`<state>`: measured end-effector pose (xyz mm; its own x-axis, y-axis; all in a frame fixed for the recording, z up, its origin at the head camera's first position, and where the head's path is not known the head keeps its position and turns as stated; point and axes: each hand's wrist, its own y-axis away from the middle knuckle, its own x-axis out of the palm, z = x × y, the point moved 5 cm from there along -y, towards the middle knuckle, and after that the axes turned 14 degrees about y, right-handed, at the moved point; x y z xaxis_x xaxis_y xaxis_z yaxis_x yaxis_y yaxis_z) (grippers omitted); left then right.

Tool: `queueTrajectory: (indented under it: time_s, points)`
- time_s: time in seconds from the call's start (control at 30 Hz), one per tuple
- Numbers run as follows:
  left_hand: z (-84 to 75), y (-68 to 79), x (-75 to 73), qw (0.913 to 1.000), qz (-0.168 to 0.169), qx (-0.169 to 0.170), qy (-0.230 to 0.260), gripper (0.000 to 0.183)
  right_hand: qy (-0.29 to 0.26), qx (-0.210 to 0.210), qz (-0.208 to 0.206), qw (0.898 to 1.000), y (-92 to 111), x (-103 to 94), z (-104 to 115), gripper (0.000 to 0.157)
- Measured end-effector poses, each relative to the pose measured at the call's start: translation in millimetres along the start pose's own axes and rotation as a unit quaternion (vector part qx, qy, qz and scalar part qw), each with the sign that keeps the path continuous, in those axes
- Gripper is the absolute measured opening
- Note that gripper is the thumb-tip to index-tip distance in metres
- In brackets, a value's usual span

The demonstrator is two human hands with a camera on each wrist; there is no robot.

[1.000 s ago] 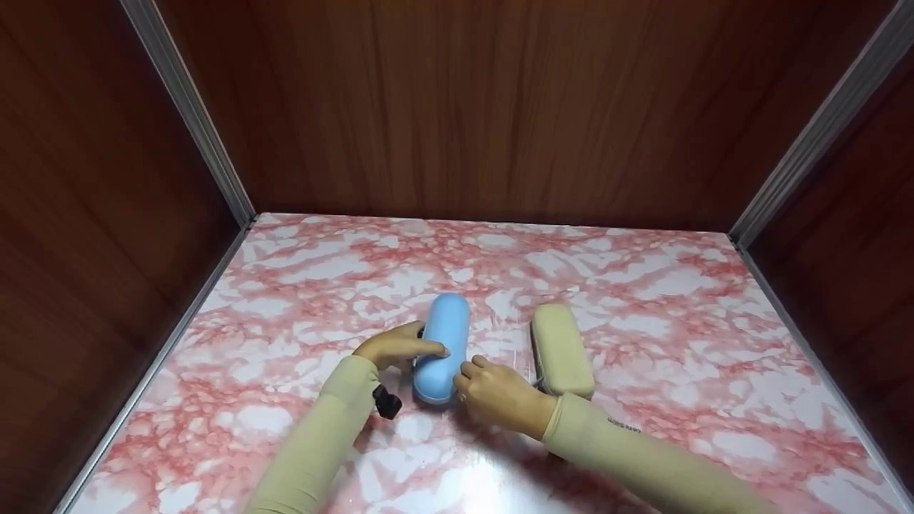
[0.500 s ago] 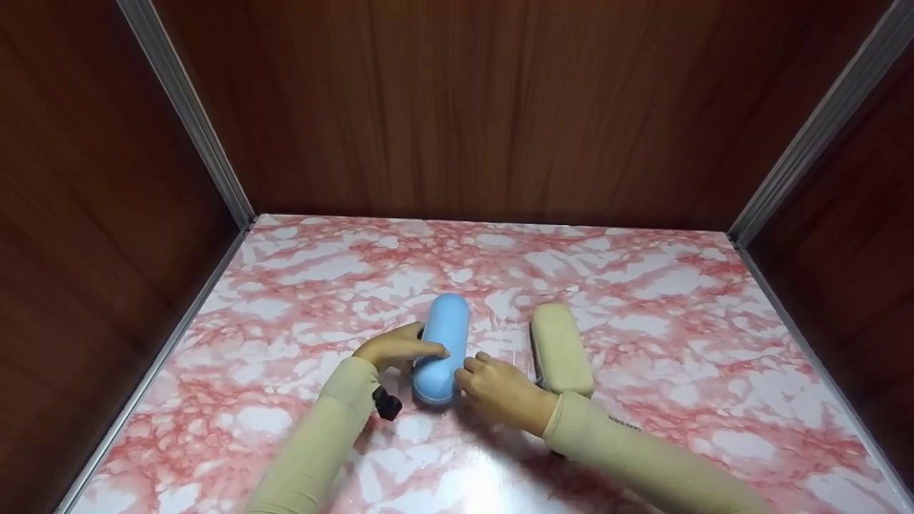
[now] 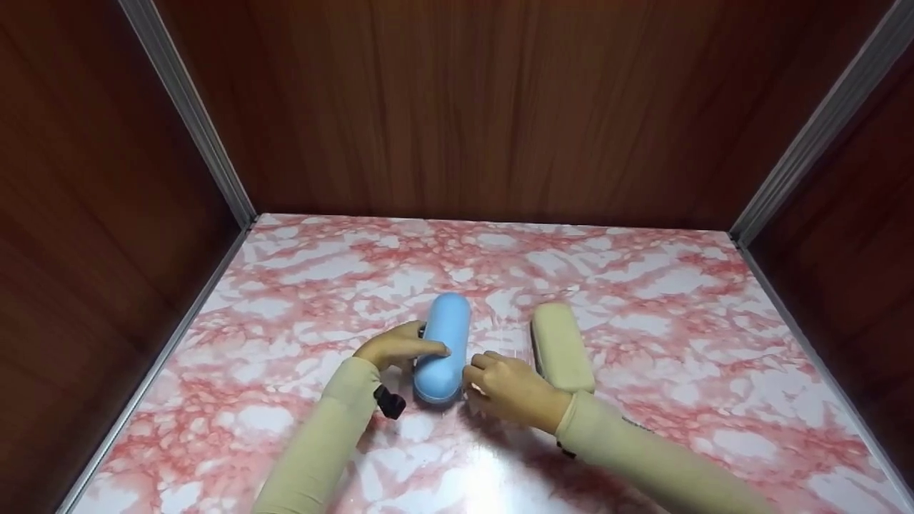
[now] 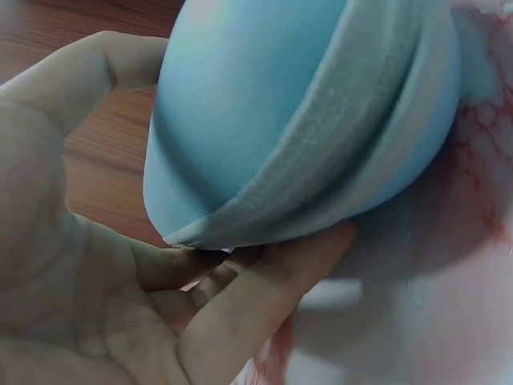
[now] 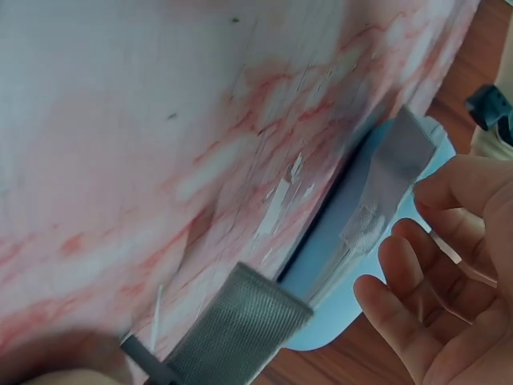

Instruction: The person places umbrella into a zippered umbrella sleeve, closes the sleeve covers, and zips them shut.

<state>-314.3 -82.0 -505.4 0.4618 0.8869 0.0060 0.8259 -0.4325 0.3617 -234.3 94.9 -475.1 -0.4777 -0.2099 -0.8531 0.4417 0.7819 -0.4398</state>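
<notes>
A blue rounded zip case [image 3: 448, 328], long and soft-cornered, lies on the table in the head view. My left hand [image 3: 401, 345] grips it from the left, thumb across its top. In the left wrist view the case's end [image 4: 240, 104] shows a grey zip band, with fingers [image 4: 264, 297] against it. My right hand [image 3: 510, 385] is beside the case's lower right side. In the right wrist view its fingers [image 5: 401, 321] are loosely bent near the grey zip edge; nothing shows pinched between them. Whether a fingertip touches the case, I cannot tell.
A beige case [image 3: 563, 346] lies right of the blue one, just beyond my right wrist. Brown wood-grain panels [image 3: 457, 107] rise behind and at both sides of the red-and-white marbled table [image 3: 321, 285]. A grey ribbed strip [image 5: 240, 329] crosses the right wrist view.
My right hand has shifted slightly right, and its fingers look looser beside the blue case. My left hand and both cases stay in place.
</notes>
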Motion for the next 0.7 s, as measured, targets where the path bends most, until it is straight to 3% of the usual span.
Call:
queueTrajectory:
  time_s: [0.2,0.47,0.7]
  points:
    - [-3.1,3.2,0.1,0.9999,-0.013,0.008,0.0,0.089,-0.004,0.007,-0.019,1.0,5,-5.9,-11,0.011]
    - [-1.1,6.5,-1.9,0.9996,-0.019,-0.004,0.018,0.104,-0.01,0.032,-0.012,0.999,19,-14.5,-34,0.012]
    - [1.2,9.2,-3.1,0.9996,-0.023,-0.002,0.017,0.106,-0.012,0.064,-0.005,0.998,29,-18.7,-52,0.006]
